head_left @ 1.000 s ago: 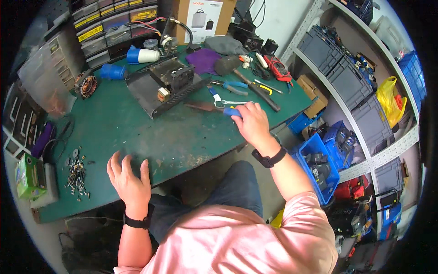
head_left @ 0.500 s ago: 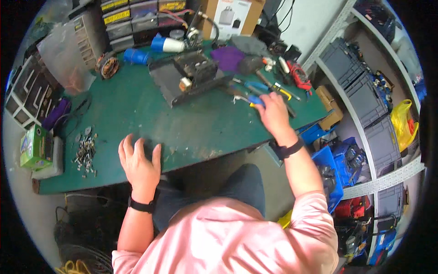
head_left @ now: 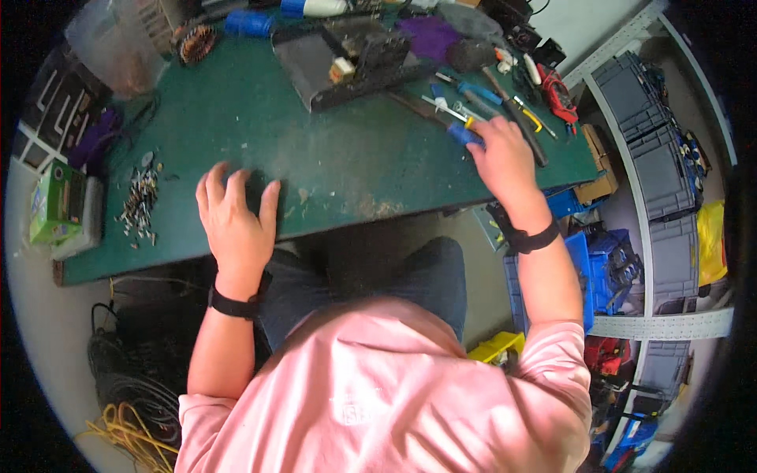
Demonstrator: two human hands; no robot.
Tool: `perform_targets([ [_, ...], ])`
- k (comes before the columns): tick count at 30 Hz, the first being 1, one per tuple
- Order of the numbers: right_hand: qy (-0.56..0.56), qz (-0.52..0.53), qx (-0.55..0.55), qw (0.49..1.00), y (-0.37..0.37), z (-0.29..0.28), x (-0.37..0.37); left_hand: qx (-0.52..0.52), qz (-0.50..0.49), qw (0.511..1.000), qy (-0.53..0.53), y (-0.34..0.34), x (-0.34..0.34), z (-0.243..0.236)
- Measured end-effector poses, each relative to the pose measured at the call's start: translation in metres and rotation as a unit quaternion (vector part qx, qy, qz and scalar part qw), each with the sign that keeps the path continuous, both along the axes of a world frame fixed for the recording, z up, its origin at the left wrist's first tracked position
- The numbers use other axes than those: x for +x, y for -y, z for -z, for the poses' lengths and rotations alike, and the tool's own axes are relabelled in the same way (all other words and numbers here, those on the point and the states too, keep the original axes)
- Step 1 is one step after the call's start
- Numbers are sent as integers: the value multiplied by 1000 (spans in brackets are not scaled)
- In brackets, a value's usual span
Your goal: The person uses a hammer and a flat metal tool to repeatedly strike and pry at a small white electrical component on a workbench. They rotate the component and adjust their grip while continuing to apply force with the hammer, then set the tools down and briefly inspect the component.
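Note:
My left hand [head_left: 236, 217] rests at the table's near edge, fingers spread and curved, holding nothing. To the right, my right hand [head_left: 507, 158] has its thumb and fingers closed at the handle end of a screwdriver [head_left: 451, 112] with a pale shaft and a yellow band; its palm side is hidden. Just under those fingertips lies a blue handle [head_left: 464, 135], in line with a long dark blade [head_left: 416, 106]. More hand tools lie beyond, among them a blue-handled tool [head_left: 482, 92] and a hammer-like dark handle [head_left: 530, 140].
A dark metal housing [head_left: 315, 67] sits at the back of the green table [head_left: 331, 162]. Loose screws [head_left: 140, 197] are heaped left, near a green box [head_left: 59, 203]. A red multimeter-like device [head_left: 558, 96] lies far right, before shelving with grey bins [head_left: 662, 177].
The view has tipped down toward my body, so the table sits higher. A pale screwdriver shaft now shows at my right fingers. My left hand stays near the table edge.

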State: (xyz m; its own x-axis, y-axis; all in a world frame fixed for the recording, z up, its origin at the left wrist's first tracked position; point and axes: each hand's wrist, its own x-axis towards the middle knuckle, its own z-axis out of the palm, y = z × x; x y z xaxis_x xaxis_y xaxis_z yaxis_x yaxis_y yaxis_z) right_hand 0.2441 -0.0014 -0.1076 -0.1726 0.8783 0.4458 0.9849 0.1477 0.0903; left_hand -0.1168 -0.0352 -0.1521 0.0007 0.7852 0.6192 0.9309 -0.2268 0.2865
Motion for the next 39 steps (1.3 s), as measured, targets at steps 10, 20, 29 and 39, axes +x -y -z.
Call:
perform_targets([
  [10, -47, -242, -158, 956, -2, 1, -68, 7, -13, 1000, -14, 0, -1, 4],
  [20, 9, -249, -168, 954, -12, -1, -74, -12, -17, 1000, -15, 0, 0, 4],
  [29, 6, -303, -158, 940, -19, -3, -73, -20, -20, 999, -23, -2, 3, 1],
  [39, 34, -301, -187, 935, -27, -1, -71, -17, -21, 999, -20, -2, 2, 3],
])
